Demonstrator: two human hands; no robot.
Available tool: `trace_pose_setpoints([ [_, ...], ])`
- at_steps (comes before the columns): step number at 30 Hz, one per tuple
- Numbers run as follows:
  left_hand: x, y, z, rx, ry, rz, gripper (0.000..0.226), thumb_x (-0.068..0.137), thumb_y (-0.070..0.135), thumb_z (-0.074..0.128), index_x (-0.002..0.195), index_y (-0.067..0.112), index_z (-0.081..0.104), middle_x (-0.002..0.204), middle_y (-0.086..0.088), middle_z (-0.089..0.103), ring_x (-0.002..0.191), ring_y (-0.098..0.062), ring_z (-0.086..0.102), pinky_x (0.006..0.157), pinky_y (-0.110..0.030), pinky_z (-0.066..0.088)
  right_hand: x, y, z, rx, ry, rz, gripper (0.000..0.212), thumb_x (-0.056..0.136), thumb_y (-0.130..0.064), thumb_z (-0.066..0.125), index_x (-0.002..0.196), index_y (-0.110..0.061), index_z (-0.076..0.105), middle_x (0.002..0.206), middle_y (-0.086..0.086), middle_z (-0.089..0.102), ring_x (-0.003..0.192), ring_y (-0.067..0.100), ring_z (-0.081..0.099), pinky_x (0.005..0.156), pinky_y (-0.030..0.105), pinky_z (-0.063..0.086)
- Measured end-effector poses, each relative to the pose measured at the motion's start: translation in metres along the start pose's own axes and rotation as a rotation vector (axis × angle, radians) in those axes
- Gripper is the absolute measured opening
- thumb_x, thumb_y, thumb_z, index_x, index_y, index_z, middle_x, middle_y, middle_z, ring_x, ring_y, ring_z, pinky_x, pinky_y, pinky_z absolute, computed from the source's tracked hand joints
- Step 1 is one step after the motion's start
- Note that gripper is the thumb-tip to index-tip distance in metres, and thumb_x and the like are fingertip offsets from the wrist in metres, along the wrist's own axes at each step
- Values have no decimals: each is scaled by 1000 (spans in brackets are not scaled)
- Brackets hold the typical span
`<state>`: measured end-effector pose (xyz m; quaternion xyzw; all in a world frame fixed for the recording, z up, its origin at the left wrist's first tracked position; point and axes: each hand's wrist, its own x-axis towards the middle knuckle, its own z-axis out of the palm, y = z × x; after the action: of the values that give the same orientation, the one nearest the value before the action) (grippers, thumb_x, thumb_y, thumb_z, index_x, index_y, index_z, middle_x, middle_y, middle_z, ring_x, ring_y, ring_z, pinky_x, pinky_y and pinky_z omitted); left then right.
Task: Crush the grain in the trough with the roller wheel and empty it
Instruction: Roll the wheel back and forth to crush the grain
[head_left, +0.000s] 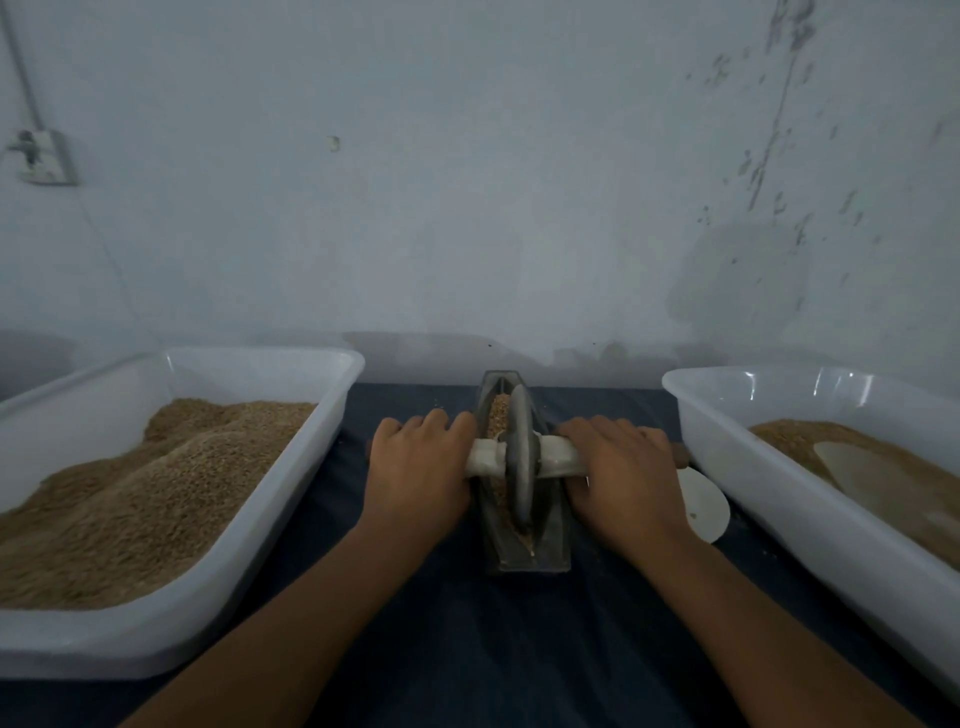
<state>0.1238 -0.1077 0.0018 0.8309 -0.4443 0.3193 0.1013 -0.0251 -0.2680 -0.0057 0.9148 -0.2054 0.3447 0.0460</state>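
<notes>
A narrow dark metal trough (546, 546) lies lengthways on the blue cloth at the centre. Brown grain (500, 413) fills its groove. A dark roller wheel (519, 457) stands upright in the groove near the trough's middle, on a handle (558, 457) wrapped in white. My left hand (418, 475) grips the handle left of the wheel. My right hand (621, 478) grips it right of the wheel. The brown handle tip (681, 457) sticks out past my right hand.
A white tub (332, 395) heaped with grain stands at the left. Another white tub (696, 415) at the right holds grain and a pale scoop (852, 462). A white round object (704, 501) lies by my right wrist. A wall rises just behind the table.
</notes>
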Motion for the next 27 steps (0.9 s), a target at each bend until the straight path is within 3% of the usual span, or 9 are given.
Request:
trace_pose_setpoints([
  [13, -1, 0, 3, 33, 56, 37, 26, 74, 35, 67, 89, 27, 47, 82, 6, 55, 69, -16, 54, 65, -32, 24, -3, 1, -4, 25, -38, 2, 23, 86, -32, 62, 109, -32, 62, 93, -10, 60, 88, 17, 55, 79, 33, 27],
  [20, -5, -3, 9, -12, 75, 6, 24, 74, 34, 66, 85, 28, 46, 79, 7, 56, 68, -17, 55, 64, -32, 24, -4, -2, 0, -8, 37, 2, 34, 84, -34, 57, 117, -31, 65, 103, -6, 64, 99, 21, 57, 105, 42, 30],
  [24, -7, -5, 12, -27, 86, 11, 22, 75, 35, 63, 86, 28, 45, 80, 7, 56, 68, -17, 55, 64, -32, 24, -6, 1, 3, -23, 50, -26, 34, 85, -34, 59, 120, -31, 62, 104, -7, 63, 96, 19, 56, 90, 35, 29],
  [27, -4, -3, 9, -5, 97, 34, 23, 73, 32, 65, 86, 26, 47, 79, 5, 56, 67, -19, 54, 64, -32, 25, -7, 5, 5, 3, 33, -9, 33, 86, -33, 64, 119, -29, 61, 104, -6, 63, 96, 20, 56, 88, 36, 33],
])
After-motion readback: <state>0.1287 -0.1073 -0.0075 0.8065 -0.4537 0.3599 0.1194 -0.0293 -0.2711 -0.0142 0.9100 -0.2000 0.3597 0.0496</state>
